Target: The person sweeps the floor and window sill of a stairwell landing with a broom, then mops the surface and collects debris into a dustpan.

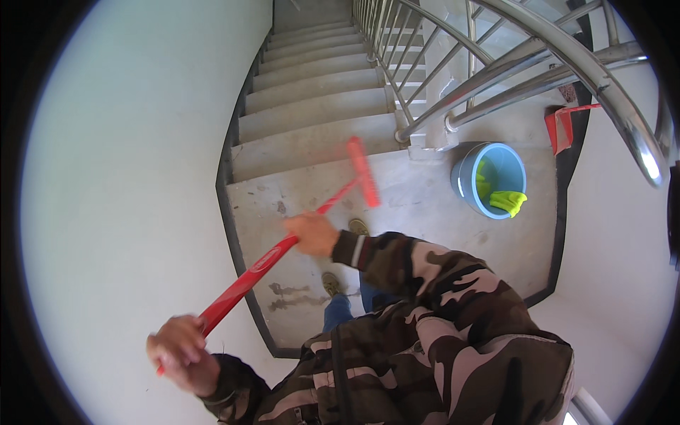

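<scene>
A red broom (363, 172) with a red handle slants across the view, its head blurred over the landing near the edge of the stairs. My left hand (179, 348) grips the handle near its end, at the lower left beside the wall. Further along the handle, closer to the broom head, my right hand (313, 234) is closed around it. The bristles face right, and whether they touch the floor I cannot tell.
Steps (319, 130) lead away from the landing (425, 239), bordered by a metal railing (430, 114). A blue bucket (462, 180) with yellow-green cloths (508, 202) stands on the right. Behind it a red dustpan (560, 130) rests by the wall. Dark wet-looking marks lie near my feet.
</scene>
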Available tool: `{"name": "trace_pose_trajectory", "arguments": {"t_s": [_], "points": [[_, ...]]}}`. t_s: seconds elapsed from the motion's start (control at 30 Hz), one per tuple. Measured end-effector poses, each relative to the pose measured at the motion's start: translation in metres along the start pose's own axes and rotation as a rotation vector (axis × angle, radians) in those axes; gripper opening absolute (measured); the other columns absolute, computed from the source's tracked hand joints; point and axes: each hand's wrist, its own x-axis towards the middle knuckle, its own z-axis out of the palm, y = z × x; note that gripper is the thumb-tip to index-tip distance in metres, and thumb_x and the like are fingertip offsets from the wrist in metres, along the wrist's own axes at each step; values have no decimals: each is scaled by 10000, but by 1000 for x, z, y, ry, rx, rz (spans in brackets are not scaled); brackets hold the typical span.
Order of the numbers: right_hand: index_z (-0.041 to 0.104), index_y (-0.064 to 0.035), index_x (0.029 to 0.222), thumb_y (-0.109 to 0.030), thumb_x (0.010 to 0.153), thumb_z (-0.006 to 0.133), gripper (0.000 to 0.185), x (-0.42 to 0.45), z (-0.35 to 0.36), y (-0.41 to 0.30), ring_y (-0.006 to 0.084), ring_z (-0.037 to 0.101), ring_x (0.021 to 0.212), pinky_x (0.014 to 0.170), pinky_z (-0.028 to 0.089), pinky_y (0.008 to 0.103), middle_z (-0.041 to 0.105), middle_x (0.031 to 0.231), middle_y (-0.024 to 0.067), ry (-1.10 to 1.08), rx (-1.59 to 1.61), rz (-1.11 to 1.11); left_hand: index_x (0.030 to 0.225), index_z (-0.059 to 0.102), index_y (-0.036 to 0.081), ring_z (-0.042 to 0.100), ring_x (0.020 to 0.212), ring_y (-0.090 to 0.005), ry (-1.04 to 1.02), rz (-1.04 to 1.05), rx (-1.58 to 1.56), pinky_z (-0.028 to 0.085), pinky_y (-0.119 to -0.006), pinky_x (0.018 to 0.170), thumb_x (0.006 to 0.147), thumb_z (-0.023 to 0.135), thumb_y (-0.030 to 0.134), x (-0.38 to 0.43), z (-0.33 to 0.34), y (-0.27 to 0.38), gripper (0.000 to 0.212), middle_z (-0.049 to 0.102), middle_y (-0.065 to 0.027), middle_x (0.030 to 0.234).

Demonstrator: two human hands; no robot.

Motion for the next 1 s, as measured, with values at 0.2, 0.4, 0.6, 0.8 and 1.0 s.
{"name": "trace_pose_trajectory", "arguments": {"t_s": [0.2, 0.4, 0.6, 0.8, 1.0], "points": [[518, -86, 664, -128, 663, 540, 47, -81, -19, 111, 336, 522, 697, 604, 422, 440, 555, 673, 119, -47, -222, 349, 628, 425, 53, 502, 625, -196, 4, -461, -315, 406, -438, 807, 823, 492, 107, -28, 48, -102, 214, 446, -53, 574], [479, -65, 654, -76, 617, 530, 64, -30, 65, 107, 349, 507, 686, 627, 379, 446, 536, 663, 130, -21, -12, 234, 619, 370, 64, 444, 551, -169, 133, -325, -98, 425, -407, 716, 820, 483, 89, -19, 32, -86, 231, 409, -40, 545], [458, -62, 648, -68, 627, 537, 82, 41, 90, 7, 364, 493, 677, 626, 375, 448, 528, 660, 141, -10, 203, -24, 596, 312, 80, 395, 490, -149, 148, -55, 198, 415, -365, 620, 818, 465, 97, -9, 7, -15, 270, 355, -37, 483], [481, -56, 680, -71, 648, 544, 72, 14, 32, -49, 356, 502, 704, 604, 396, 431, 528, 675, 134, -170, 205, -132, 589, 341, 110, 412, 436, -143, 181, 147, 34, 432, -328, 606, 817, 491, 152, -39, -17, 30, 276, 392, 12, 462], [519, -88, 684, -123, 670, 544, 46, -50, 14, 46, 344, 523, 737, 601, 406, 454, 549, 699, 135, -269, -198, 229, 614, 382, 72, 478, 576, -165, 271, -345, -291, 433, -388, 720, 842, 464, 109, -67, -21, -71, 245, 430, -39, 560]]}}
